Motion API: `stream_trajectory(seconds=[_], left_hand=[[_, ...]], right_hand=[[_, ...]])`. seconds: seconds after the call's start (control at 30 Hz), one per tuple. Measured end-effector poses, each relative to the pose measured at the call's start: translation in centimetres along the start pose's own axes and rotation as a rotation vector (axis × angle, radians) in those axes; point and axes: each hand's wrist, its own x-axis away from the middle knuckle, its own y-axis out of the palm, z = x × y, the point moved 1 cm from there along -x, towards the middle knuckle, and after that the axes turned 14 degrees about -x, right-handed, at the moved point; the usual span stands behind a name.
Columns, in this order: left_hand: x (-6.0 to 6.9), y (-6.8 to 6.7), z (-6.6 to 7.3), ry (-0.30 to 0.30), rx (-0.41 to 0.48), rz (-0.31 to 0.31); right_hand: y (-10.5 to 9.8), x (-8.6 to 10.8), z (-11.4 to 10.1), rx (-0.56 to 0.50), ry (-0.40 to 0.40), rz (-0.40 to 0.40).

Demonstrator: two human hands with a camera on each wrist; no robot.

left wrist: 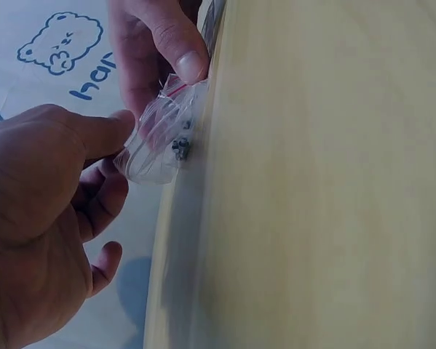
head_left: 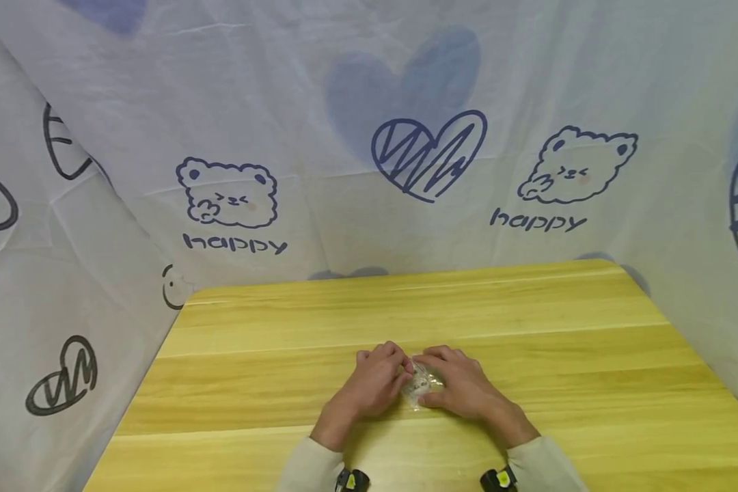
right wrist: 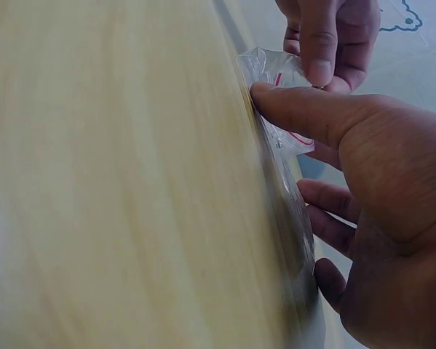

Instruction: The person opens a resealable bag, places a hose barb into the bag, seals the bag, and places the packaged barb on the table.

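A small clear zip bag point(head_left: 417, 388) with a red seal line lies between my hands, low over the table. Small dark metal pieces point(left wrist: 180, 147) show through its plastic; their exact kind is too small to tell. My left hand point(head_left: 375, 381) pinches one side of the bag between thumb and index finger, its other fingers loosely bent. On the other side, my right hand point(head_left: 464, 386) holds the bag near the red line, thumb on top. More clear plastic point(right wrist: 305, 236) shows under the right fingers; I cannot tell whether it belongs to the same bag.
The wood-grain table point(head_left: 252, 369) spreads around both hands. Behind it and at the sides hangs a pale cloth point(head_left: 320, 205) printed with bears and hearts. Each wrist wears a black strap with a yellow mark point(head_left: 352, 481).
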Motion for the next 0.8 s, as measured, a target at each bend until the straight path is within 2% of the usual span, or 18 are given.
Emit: stream_trajectory(seconds=[0.2,0.4,0.57,0.8], left_hand=[[0.0,0.0,0.1,-0.013,-0.031,-0.028],[0.7,-0.6,-0.3,-0.022,0.086,-0.023],[2.0,-1.7,-1.5,-0.054,0.162,-0.022],[4.0,-2.6,-3.8,-0.105,0.168,-0.068]], right_hand=[[0.0,0.0,0.0,0.016,-0.003,0.004],[0.0,0.0,-0.1,0.009,-0.005,-0.005],[-0.1,0.0,-0.3,0.002,0.012,-0.011],[-0.2,0.1,-0.5,-0.017,0.037,-0.013]])
